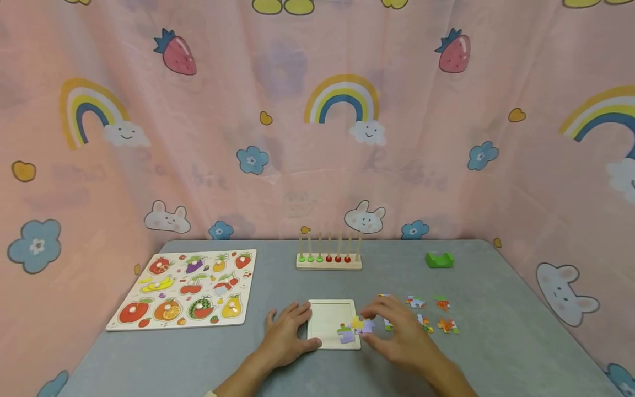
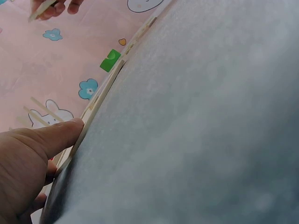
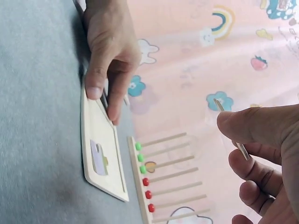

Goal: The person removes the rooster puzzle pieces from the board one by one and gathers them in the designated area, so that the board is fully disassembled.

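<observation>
A shallow wooden puzzle tray (image 1: 324, 325) lies on the table. My left hand (image 1: 285, 337) rests at its left side, with the thumb on the near corner and the fingertips against the left rim. One purple and green puzzle piece (image 1: 345, 336) lies inside at the tray's near right corner. My right hand (image 1: 404, 336) pinches a yellow and purple puzzle piece (image 1: 367, 326) between thumb and fingers, raised over the tray's right edge. From the right wrist view, that piece (image 3: 243, 150) appears edge-on, clear of the tray. Its printed face is hidden there.
Several loose puzzle pieces (image 1: 448, 325) lie right of the tray, some partly behind my right hand. A wooden peg stand with green and red beads (image 1: 329, 264) stands behind. A green block (image 1: 439, 260) sits at back right, a fruit knob board (image 1: 181, 289) at left.
</observation>
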`<state>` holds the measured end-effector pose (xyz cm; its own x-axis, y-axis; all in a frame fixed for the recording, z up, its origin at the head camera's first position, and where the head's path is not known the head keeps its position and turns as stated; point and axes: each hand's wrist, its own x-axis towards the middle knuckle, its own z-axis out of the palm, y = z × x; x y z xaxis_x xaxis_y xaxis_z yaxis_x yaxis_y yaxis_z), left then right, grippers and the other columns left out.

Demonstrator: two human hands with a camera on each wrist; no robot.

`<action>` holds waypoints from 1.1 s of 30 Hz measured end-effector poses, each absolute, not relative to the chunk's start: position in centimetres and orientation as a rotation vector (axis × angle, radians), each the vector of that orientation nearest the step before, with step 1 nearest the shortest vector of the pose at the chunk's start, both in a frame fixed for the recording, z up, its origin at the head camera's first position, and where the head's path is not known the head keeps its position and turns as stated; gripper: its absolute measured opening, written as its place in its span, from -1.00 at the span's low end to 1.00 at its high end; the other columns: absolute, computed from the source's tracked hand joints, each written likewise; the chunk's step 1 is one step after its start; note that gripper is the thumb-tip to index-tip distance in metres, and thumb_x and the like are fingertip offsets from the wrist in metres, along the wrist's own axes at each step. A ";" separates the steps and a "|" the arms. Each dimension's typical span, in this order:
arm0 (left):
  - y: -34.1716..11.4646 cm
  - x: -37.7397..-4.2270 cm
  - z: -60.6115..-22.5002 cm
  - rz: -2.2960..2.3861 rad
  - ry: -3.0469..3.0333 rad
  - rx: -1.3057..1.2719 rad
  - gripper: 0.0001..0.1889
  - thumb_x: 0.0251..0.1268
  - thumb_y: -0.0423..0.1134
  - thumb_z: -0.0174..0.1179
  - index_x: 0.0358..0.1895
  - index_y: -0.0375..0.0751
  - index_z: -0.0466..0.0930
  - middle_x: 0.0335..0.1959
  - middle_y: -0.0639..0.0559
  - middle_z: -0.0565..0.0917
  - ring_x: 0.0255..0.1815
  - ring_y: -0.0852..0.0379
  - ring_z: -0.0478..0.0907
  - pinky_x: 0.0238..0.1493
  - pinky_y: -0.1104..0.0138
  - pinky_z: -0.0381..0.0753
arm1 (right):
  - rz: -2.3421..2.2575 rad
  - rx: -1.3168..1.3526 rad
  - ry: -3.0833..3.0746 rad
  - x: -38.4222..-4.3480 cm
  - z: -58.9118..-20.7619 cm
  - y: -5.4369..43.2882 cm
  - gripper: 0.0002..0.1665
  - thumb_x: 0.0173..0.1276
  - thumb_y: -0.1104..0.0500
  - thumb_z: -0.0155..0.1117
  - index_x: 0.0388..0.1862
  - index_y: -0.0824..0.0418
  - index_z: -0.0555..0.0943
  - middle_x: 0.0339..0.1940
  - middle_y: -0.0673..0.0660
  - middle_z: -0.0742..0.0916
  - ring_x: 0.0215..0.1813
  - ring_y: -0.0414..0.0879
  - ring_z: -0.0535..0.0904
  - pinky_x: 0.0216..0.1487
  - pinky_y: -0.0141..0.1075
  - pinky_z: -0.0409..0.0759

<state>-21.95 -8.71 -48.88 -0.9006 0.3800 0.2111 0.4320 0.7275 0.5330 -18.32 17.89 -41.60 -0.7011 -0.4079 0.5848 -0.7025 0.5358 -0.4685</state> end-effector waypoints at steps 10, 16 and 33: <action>-8.8 -22.1 -49.0 -0.922 -2.827 -0.667 -0.28 0.00 0.04 0.43 0.23 -0.29 0.53 0.31 -0.07 0.45 0.36 -0.17 0.25 0.18 -0.34 -0.16 | 0.919 0.831 -2.381 -17.3 -40.8 20.1 -0.56 -0.06 0.25 0.60 -0.16 0.00 0.67 -0.13 -0.23 0.59 -0.11 -0.25 0.45 -0.16 -0.24 0.49; -8.8 -22.1 -49.0 -0.909 -2.825 -0.671 -0.28 -0.01 0.04 0.43 0.23 -0.28 0.54 0.31 -0.06 0.46 0.36 -0.17 0.25 0.18 -0.33 -0.15 | 0.945 0.870 -2.323 -17.1 -40.8 20.9 -0.47 -0.13 0.32 0.61 -0.13 0.01 0.65 -0.17 -0.17 0.63 -0.13 -0.23 0.45 -0.12 -0.36 0.45; -8.7 -22.0 -49.0 -0.914 -2.840 -0.669 -0.27 0.01 0.05 0.43 0.24 -0.27 0.53 0.32 -0.06 0.44 0.37 -0.17 0.24 0.18 -0.34 -0.16 | 0.968 0.828 -2.309 -16.5 -42.1 24.3 -0.44 -0.14 0.36 0.61 -0.11 0.03 0.65 -0.15 -0.07 0.64 -0.15 -0.21 0.49 -0.10 -0.54 0.37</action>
